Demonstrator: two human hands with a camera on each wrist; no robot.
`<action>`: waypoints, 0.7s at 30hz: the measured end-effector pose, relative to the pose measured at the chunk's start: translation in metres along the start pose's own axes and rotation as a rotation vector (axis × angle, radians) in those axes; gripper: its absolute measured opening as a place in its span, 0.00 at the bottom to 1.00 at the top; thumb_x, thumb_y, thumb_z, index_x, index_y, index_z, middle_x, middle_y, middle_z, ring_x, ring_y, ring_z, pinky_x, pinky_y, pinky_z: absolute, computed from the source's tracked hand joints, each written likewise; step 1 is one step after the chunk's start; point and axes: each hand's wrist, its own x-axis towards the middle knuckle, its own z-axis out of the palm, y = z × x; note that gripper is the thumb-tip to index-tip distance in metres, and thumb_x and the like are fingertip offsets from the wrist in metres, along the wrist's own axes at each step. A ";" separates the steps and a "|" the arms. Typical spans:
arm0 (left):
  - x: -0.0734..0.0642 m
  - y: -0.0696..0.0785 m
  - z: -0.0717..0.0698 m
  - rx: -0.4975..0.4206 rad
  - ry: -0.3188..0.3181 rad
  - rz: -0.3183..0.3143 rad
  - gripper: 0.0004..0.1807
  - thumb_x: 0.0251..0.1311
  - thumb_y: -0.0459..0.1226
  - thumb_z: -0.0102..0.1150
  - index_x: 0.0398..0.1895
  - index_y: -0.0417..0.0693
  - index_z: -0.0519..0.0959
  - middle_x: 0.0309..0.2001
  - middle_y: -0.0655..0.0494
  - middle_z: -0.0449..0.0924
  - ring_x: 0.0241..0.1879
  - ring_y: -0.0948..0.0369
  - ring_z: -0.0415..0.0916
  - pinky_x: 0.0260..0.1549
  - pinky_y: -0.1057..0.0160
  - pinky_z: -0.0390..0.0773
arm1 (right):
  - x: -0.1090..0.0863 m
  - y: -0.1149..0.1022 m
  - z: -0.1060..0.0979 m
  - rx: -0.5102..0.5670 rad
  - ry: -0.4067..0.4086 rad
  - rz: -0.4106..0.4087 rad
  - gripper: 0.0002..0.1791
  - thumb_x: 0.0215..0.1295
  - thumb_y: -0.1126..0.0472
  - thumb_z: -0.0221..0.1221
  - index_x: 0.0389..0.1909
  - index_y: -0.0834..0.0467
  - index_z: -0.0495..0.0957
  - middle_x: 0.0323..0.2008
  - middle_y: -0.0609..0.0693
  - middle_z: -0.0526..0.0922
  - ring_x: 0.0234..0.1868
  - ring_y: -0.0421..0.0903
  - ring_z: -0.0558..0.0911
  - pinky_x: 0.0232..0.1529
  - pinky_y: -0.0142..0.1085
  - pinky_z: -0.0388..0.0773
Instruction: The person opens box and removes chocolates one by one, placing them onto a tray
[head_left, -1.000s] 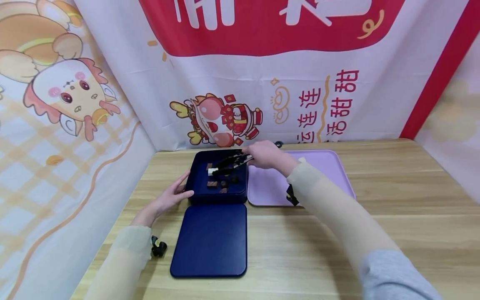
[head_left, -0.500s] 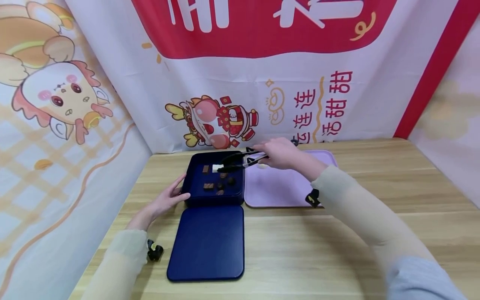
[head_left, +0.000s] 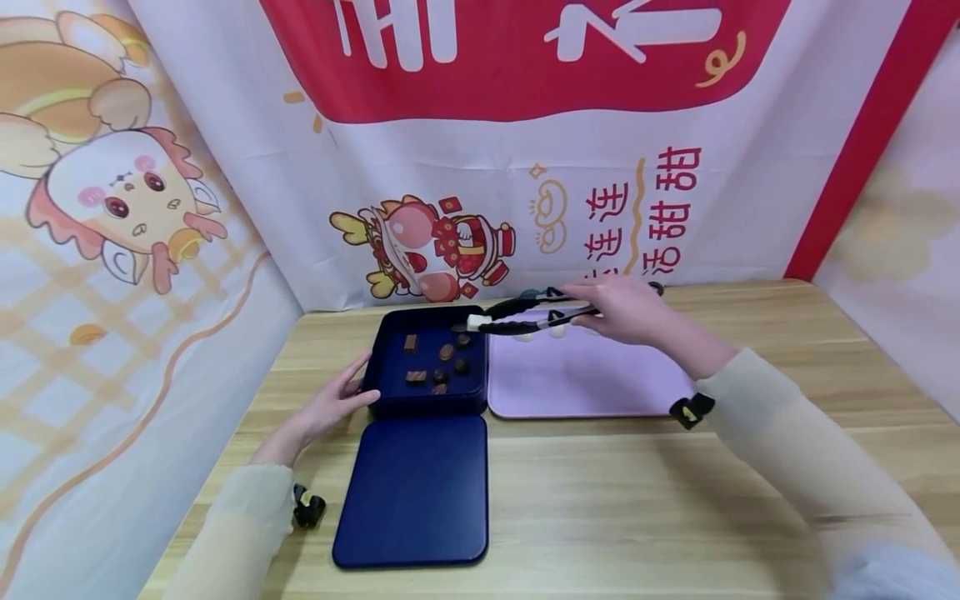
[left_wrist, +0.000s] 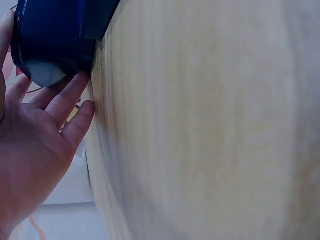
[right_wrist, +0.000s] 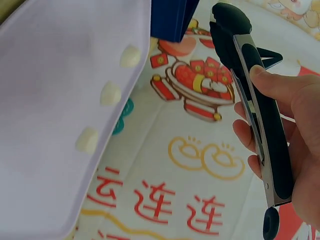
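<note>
My right hand point(head_left: 624, 310) grips black-and-silver kitchen tongs point(head_left: 536, 323). A small white block point(head_left: 478, 322) sits at the tongs' black tips, over the right rim of the dark blue box point(head_left: 393, 404). Several brown chocolates point(head_left: 446, 352), round and oblong, lie inside the box. Against the box's left side rests my left hand point(head_left: 333, 404), thumb near the front corner; in the left wrist view its fairly straight fingers point(left_wrist: 67, 100) touch the box's corner. On the lilac tray point(head_left: 585, 383) beside the box, three white pieces point(right_wrist: 110, 93) form a row along the far edge.
A dark blue lid point(head_left: 412, 492) lies flat in front of the box on the wooden table point(head_left: 600, 508). Printed cloth point(head_left: 570, 142) hangs right behind the box and tray, and more cloth point(head_left: 135, 333) closes off the left side.
My right hand has moved right with the tongs, lifting the white block from inside the box to above its right rim. My left hand stays at the box's side.
</note>
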 end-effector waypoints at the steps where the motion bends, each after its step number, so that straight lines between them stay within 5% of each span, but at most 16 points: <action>1: 0.000 0.000 0.000 -0.001 0.001 -0.004 0.44 0.70 0.45 0.55 0.79 0.56 0.40 0.71 0.25 0.46 0.70 0.35 0.46 0.63 0.36 0.54 | -0.005 0.003 -0.001 0.000 -0.001 0.010 0.27 0.62 0.58 0.66 0.62 0.59 0.75 0.56 0.58 0.79 0.53 0.58 0.80 0.48 0.53 0.76; 21: -0.004 -0.001 0.000 -0.019 0.001 -0.026 0.43 0.70 0.49 0.54 0.79 0.60 0.39 0.72 0.27 0.42 0.71 0.36 0.42 0.63 0.35 0.51 | -0.092 0.050 -0.016 -0.040 0.021 0.166 0.31 0.59 0.58 0.68 0.63 0.61 0.73 0.55 0.65 0.78 0.53 0.64 0.78 0.44 0.59 0.75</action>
